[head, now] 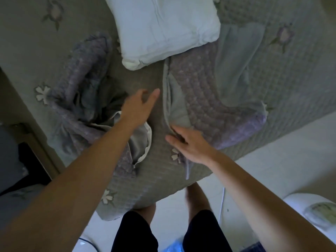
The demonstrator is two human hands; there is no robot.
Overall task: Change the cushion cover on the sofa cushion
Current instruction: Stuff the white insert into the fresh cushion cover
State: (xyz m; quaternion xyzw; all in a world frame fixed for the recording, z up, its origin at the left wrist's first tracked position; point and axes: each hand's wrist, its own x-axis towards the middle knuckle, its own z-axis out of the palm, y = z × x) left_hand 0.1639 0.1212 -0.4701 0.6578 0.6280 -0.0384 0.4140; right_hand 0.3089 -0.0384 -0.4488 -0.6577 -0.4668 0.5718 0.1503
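A bare white cushion insert lies at the top middle of the quilted grey-green sofa pad. One purple quilted cover sits crumpled at the left, its pale lining turned out. A second purple quilted cover lies flatter at the right, below the insert. My left hand hovers with fingers spread over the gap between the two covers, holding nothing. My right hand rests with straight fingers on the near left edge of the right cover, by its opening.
The sofa pad's front edge runs diagonally across the lower half, with pale floor tiles beyond it. My legs in dark shorts stand at the bottom. A white rounded object sits at the lower right and a dark piece of furniture at the left.
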